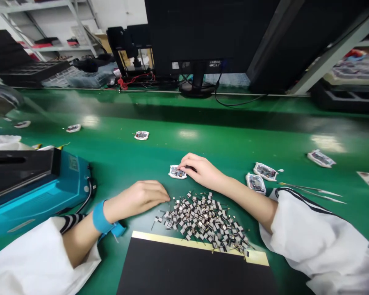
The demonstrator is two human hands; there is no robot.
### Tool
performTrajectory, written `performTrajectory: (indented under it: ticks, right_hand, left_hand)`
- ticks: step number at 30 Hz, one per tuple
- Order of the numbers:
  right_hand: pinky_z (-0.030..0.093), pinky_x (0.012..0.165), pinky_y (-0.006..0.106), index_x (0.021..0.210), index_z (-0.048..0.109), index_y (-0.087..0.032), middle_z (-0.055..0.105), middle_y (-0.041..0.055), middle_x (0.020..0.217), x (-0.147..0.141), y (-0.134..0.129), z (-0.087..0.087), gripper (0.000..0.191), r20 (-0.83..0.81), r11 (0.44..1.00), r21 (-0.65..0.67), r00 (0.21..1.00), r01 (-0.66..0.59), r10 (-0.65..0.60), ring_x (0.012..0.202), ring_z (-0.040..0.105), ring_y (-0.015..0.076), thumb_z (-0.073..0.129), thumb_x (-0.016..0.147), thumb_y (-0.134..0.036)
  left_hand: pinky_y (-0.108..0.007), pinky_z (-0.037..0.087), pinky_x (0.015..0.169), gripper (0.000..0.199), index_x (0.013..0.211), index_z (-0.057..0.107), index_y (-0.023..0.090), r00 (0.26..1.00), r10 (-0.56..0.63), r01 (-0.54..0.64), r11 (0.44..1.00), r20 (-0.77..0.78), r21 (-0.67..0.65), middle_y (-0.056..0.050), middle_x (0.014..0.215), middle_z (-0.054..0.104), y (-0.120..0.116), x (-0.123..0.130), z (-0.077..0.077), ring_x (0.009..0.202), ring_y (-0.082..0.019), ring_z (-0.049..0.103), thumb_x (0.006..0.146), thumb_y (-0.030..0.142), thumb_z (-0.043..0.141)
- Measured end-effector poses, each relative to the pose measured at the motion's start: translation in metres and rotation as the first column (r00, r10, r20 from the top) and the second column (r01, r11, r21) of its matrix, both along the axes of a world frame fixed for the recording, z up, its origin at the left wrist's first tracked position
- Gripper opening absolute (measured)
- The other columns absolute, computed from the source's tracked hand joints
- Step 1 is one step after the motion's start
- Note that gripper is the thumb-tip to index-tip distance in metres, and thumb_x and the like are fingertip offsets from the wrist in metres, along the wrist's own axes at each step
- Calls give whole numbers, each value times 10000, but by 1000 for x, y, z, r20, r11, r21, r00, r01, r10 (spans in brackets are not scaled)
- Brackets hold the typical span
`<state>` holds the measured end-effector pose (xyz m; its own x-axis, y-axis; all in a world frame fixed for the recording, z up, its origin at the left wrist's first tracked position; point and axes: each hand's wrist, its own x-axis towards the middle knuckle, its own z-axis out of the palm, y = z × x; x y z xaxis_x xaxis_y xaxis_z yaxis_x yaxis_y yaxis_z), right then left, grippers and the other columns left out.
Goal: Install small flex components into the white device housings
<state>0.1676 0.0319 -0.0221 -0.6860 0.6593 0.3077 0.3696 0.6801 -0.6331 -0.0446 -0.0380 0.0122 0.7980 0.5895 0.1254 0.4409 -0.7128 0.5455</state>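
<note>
My right hand (pixel 202 172) is curled over a small white-framed circuit board (pixel 177 172), its fingertips pressing on the board's near edge. My left hand (pixel 139 198) rests on the green mat (pixel 117 164) with its fingers closed, their tips just beside a loose pile of tiny metal-and-black components (pixel 203 221). Nothing shows in that hand. A blue wrist strap (pixel 101 218) circles my left wrist. Fine steel tweezers (pixel 313 192) lie to the right, next to several similar boards (pixel 265 171).
A blue machine with a black top (pixel 39 192) stands at the left. A black pad with a yellow edge (pixel 197 252) lies at the near edge. More boards (pixel 141 135) are spread further along the bench, below a monitor's back (pixel 199 37) and a metal shelf (pixel 61 45).
</note>
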Motion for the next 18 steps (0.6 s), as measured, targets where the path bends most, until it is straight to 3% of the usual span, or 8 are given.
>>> performTrajectory:
  ticks: [3, 5, 9, 13, 18]
  right_hand:
    - [432, 767, 263, 924, 558, -137, 556, 51, 895, -4, -1, -3, 181, -31, 999, -20, 999, 33, -33, 834, 522, 123, 411, 826, -97]
    - [429, 785, 274, 948, 542, -134, 551, 56, 910, -5, -3, -4, 205, -29, 1000, -25, 1000, 10, -11, 854, 514, 127, 384, 827, -82]
    - [438, 780, 281, 1008, 510, -149, 516, 62, 966, -3, -10, -1, 218, 3, 995, -62, 997, -75, 75, 861, 502, 132, 407, 820, -112]
    - [462, 721, 264, 1090, 462, -144, 480, 76, 1019, 2, -12, 0, 351, 31, 992, -74, 994, -101, 104, 831, 498, 139, 558, 762, -225]
    - [459, 771, 291, 1103, 470, -138, 474, 80, 1037, 3, -8, -3, 352, 59, 989, -96, 992, -109, 115, 860, 499, 147, 553, 786, -268]
  left_hand:
    - [-210, 462, 732, 158, 904, 615, 175, 966, 215, -220, 975, 141, 16, -41, 874, 622, 4, 2, -4, 814, -120, 570, 824, 187, 479]
    - [-197, 457, 724, 152, 910, 615, 178, 942, 288, -294, 956, 172, 11, -32, 884, 619, 5, 5, -5, 809, -112, 570, 813, 179, 498]
    - [-189, 444, 734, 163, 927, 612, 189, 942, 301, -303, 953, 147, -6, -22, 903, 609, 6, 8, -6, 821, -107, 562, 805, 169, 506]
    - [-186, 431, 674, 178, 939, 608, 186, 900, 406, -411, 912, 157, 1, -25, 879, 594, 7, 8, -7, 779, -105, 550, 810, 165, 488]
    - [-177, 435, 681, 200, 961, 606, 212, 935, 348, -337, 933, 73, -130, -12, 892, 583, 3, 4, -9, 779, -96, 548, 798, 159, 504]
